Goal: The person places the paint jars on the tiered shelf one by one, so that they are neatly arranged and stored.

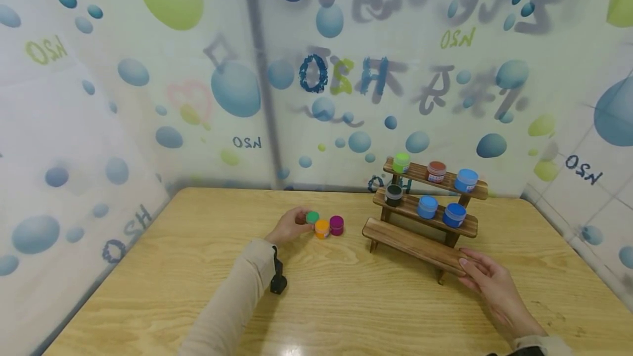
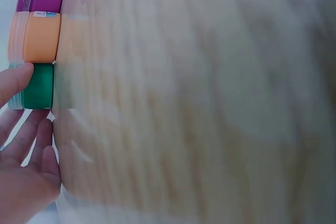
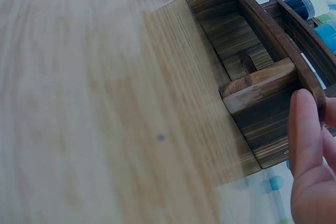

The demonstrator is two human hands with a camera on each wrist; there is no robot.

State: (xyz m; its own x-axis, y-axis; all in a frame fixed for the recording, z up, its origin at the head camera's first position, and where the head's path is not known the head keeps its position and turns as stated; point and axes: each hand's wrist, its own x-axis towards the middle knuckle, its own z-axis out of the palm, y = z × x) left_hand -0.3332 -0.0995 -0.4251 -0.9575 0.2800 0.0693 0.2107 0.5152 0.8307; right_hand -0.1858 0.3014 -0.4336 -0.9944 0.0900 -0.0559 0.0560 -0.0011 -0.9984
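Observation:
My left hand [image 1: 289, 226] holds a small green paint jar [image 1: 312, 217] on the table; the left wrist view shows the thumb at its clear lid and fingers on its other side. Right beside it stand an orange paint jar [image 1: 322, 229] and a purple paint jar [image 1: 337, 226], close together in a row. My right hand [image 1: 494, 284] pinches the right end of the bottom tier of a three-tier wooden stand [image 1: 415, 243]. In the right wrist view, the thumb [image 3: 307, 129] lies along the front of that tier's board.
The top tier carries a lime green jar [image 1: 401, 162], a brown jar [image 1: 437, 171] and a light blue jar [image 1: 466, 180]. On the middle tier sit a black jar [image 1: 393, 195] and two blue jars [image 1: 427, 206]. A printed curtain [image 1: 326, 142] hangs behind the wooden table [image 1: 346, 312].

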